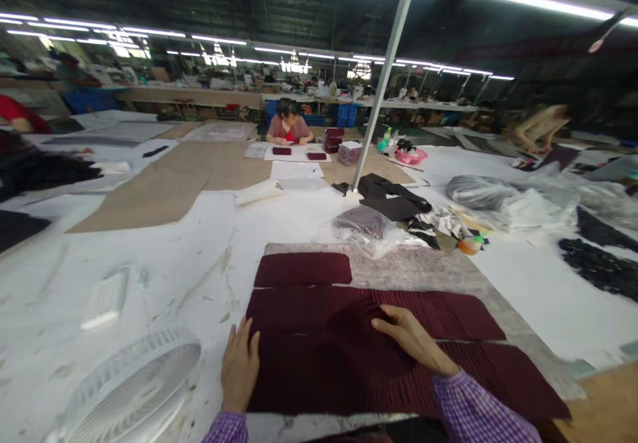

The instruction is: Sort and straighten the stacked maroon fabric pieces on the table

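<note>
Rows of overlapping maroon fabric pieces [299, 370] lie fanned out on a mottled grey sheet [438, 267]. My right hand [411, 340] pinches a maroon fabric piece [366, 343] between thumb and fingers, and it is lifted at a tilt above the rows. At the left edge of the rows rests my left hand [240, 366], its fingers stretched and the thumb apart, holding nothing. Behind the longer rows lies a shorter maroon stack [303, 269]. The underside of the raised piece is hidden.
A white round fan [134, 390] stands at the near left. A clear plastic bag [376, 234], dark scraps [393, 197] and a metal post [383, 81] are beyond the sheet. Across the table sits a co-worker [288, 124]; a pink basin [411, 156] is farther right.
</note>
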`<state>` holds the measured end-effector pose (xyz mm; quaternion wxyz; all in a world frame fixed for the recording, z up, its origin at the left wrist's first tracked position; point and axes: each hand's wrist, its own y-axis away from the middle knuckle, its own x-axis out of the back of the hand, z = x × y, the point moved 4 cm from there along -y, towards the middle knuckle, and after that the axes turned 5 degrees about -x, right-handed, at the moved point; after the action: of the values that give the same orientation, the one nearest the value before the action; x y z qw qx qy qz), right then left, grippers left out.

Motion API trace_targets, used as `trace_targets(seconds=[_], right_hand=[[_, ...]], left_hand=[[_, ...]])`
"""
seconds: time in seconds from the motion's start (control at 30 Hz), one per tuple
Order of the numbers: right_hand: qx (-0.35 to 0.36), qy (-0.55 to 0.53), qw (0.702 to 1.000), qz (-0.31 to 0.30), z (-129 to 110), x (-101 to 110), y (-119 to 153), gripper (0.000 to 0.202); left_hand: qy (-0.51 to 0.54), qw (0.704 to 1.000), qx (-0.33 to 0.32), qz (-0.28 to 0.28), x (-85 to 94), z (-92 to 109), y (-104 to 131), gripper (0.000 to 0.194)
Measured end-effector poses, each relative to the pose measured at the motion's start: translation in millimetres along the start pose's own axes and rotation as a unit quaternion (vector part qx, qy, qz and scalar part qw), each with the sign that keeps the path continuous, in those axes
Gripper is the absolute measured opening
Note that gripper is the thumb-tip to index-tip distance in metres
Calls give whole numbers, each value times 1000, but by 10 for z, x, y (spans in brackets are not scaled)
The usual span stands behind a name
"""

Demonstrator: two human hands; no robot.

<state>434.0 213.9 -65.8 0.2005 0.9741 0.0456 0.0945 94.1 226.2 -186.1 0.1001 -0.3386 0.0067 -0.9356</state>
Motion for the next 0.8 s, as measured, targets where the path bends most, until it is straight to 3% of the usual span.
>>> trace_targets(seconds=[0.1,0.2,0.33,0.47,0.63,0.8], right_hand=[[-8,74,997,-32,-25,354,-333,21],[-7,156,984,-90,-124,515,-749,17],[-21,231,951,-203,-233,479,-1443,16],[-42,290,913,-282,-182,348,-2270,18],[-33,396,877,-271,88,246,-3133,20],[-2,474,849,-234,353,240,-3454,20]], left_hand=[[-87,995,-21,42,-167,-245,-30,57],[-151,987,-37,39,-345,-347,16,54],[-204,978,-40,21,-461,-438,37,54],[-288,957,-47,-3,-486,-489,-7,53],[-343,938,-49,-17,-505,-501,-49,53],[-341,939,-45,-15,-516,-513,-49,57]])
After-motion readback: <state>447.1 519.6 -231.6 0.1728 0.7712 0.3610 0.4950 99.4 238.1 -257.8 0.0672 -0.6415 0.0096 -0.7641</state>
